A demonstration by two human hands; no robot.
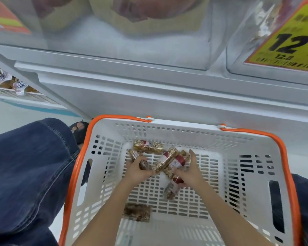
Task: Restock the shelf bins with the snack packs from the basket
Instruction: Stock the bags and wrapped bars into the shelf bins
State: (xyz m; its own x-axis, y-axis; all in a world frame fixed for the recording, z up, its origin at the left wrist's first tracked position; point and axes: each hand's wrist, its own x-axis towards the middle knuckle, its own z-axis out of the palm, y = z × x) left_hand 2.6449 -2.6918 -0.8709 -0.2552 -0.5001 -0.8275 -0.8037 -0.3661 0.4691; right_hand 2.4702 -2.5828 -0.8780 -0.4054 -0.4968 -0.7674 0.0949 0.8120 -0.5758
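A white plastic basket (252, 174) with an orange rim sits on the floor below me. Several clear snack packs of nut brittle with red labels lie on its bottom. My left hand (138, 170) reaches into the pile and grips a snack pack (134, 154) at the left. My right hand (188, 172) curls around a bundle of red-labelled packs (174, 163) in the middle. One pack (148, 146) lies apart near the far wall, another pack (137, 212) by my left forearm. Clear shelf bins (132, 41) hang above.
A yellow price tag (288, 39) reading 12 is fixed on the right bin. A white shelf ledge (149, 89) runs between the bins and the basket. My knees in blue jeans (28, 166) flank the basket. A lower shelf (11, 84) with packets shows at far left.
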